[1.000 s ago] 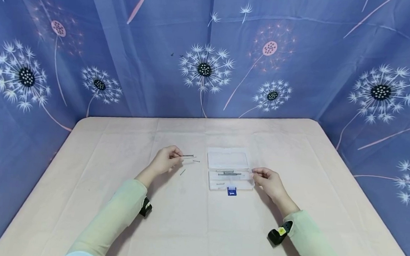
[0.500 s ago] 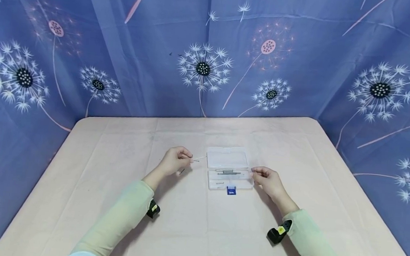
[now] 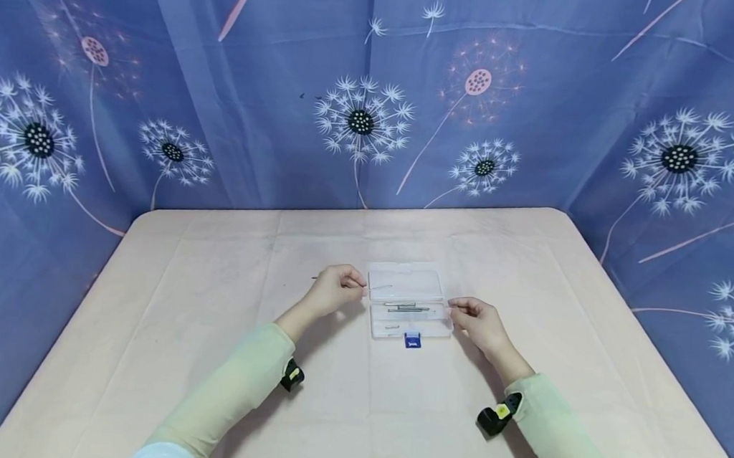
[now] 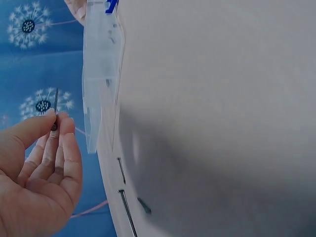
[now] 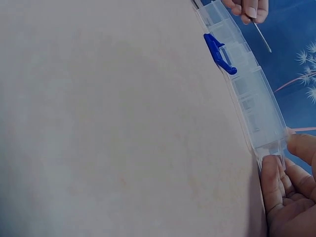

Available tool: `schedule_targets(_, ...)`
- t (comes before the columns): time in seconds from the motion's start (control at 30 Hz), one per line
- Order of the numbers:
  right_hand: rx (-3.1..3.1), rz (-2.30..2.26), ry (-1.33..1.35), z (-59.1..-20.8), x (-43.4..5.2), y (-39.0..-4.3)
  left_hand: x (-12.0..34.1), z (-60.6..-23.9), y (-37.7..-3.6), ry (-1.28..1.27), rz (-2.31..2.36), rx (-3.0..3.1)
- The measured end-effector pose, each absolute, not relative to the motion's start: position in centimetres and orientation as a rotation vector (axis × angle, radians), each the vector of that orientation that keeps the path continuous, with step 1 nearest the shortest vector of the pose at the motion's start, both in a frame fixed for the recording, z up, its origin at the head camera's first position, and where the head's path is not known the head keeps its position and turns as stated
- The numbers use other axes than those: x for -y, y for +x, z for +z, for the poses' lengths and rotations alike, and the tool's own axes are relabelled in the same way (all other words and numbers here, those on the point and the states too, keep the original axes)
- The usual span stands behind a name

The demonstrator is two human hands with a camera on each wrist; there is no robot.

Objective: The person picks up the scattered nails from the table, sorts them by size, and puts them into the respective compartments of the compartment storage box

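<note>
My left hand (image 3: pixel 334 291) pinches a nail between thumb and fingertips, just left of the clear plastic box (image 3: pixel 380 333). The thin nail (image 5: pixel 262 37) points away from the fingers, its shaft overlapping the raised lid (image 3: pixel 406 284) in the head view. At the box's other end my right hand (image 3: pixel 479 324) grips the side wall, thumb (image 5: pixel 301 147) on top and fingers below. Inside the open box, several metal nails (image 3: pixel 408 309) lie in the back compartment. A small pale piece (image 3: pixel 392 327) sits in the front one.
On the table under the left hand lie a short nail (image 4: pixel 122 171), a longer nail (image 4: pixel 127 212) and a dark short screw-like piece (image 4: pixel 144 205). A blue latch (image 3: pixel 413 340) hangs from the box's front. Flowered blue cloth (image 3: pixel 251 141) surrounds the table (image 3: pixel 338 428).
My left hand has moved right with the nail, from over the loose pieces to the box's left edge. The right hand has stayed at the box's right end.
</note>
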State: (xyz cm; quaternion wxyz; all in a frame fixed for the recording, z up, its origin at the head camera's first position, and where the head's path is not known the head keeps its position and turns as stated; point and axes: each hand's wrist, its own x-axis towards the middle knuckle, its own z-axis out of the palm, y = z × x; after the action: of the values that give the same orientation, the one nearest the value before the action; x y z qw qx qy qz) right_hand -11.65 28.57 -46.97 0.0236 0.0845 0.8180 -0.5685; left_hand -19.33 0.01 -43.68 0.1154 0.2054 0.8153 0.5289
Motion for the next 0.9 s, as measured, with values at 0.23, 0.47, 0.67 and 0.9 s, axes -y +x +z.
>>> schedule_targets(0.23,-2.532,-1.767,0.261,-46.9,-28.5,-11.6,-1.7,-43.8,-19.2,0.637,1.513,-2.391)
schedule_targets(0.47,-2.539,-1.758,0.269,-46.9,-28.5,-11.6,-2.9,-43.8,-19.0,0.697,1.392,-2.461)
schedule_targets(0.67,-2.55,-1.75,0.262,-46.8,-28.4,-11.6,-3.7,-43.6,-18.8,0.751,1.269,-2.528)
schedule_targets(0.9,-2.544,-1.756,0.253,-46.8,-28.5,-11.6,-4.4,-43.8,-18.7,0.747,1.185,-2.543)
